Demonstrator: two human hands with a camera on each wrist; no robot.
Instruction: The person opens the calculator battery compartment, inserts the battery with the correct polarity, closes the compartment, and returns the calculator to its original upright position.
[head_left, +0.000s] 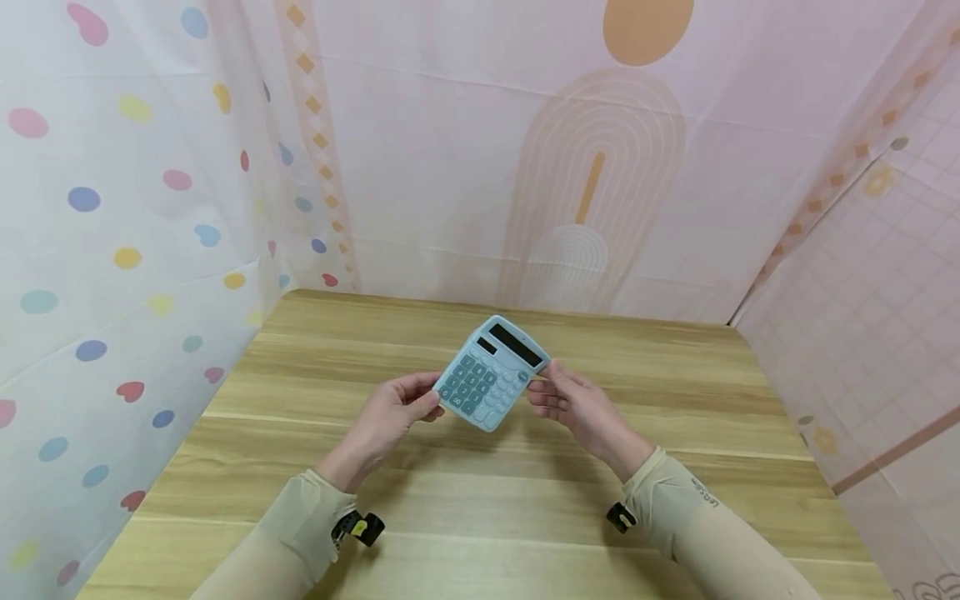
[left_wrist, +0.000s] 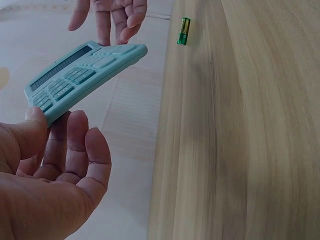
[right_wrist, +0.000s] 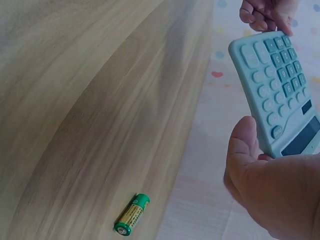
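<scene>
A light blue calculator (head_left: 491,375) is held up over the wooden table, tilted, its keys and dark display facing up toward the head camera. My left hand (head_left: 393,417) pinches its lower left corner, thumb on the front and fingers behind. At the upper right corner, my right hand (head_left: 581,408) grips the edge with its thumb, its other fingers bent below. In the right wrist view, that hand covers part of the display end. A green and gold battery (right_wrist: 132,215) lies on the tabletop, also visible in the left wrist view; it does not show in the head view.
The wooden table (head_left: 480,508) reaches back to a pale pink patterned curtain (head_left: 420,167). A white curtain with coloured dots (head_left: 150,317) hangs on the left, and a grid-patterned one (head_left: 862,275) on the right. Each wrist carries a small black device (head_left: 367,527).
</scene>
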